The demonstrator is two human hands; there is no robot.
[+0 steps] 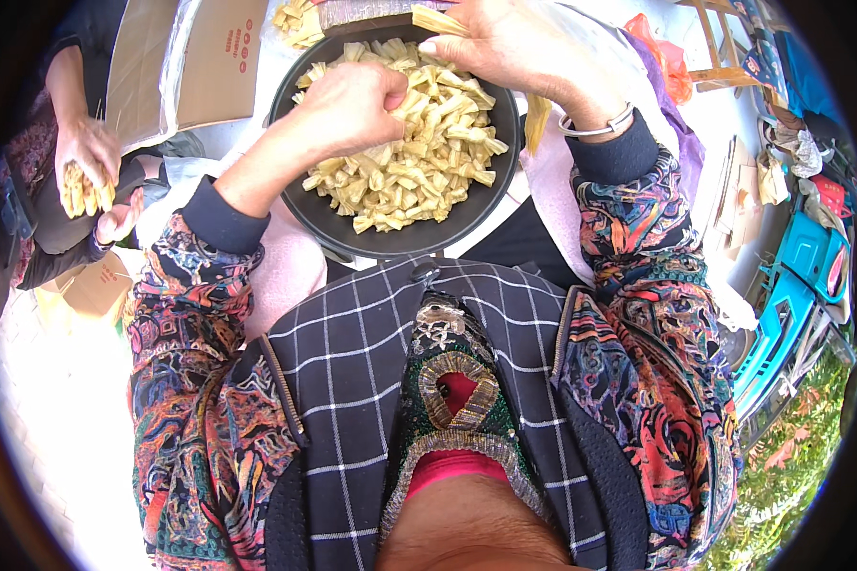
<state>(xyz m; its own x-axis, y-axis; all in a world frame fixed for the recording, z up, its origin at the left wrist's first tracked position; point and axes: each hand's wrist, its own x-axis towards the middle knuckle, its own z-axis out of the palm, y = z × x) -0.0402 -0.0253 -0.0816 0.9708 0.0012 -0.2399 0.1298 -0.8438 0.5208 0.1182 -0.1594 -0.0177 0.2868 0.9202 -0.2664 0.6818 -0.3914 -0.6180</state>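
"Knotted yellow strips [438, 181]: how are the fingers on them?"

"The right hand [503, 49] seems to clamp its fingers on a loose strip [440, 21]; the left hand [352, 105] curls its fingers over the rest, but I can't tell what they grip."

"Where's the rest?"

"Heaped inside the black round pan [409, 244]."

"Any risk?"

"A low-swung hand could brush some over the rim; too hard a tug might tear the loose strip."

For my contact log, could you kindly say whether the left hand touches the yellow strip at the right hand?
Apart: the head view shows pale pieces between the left hand and the yellow strip.
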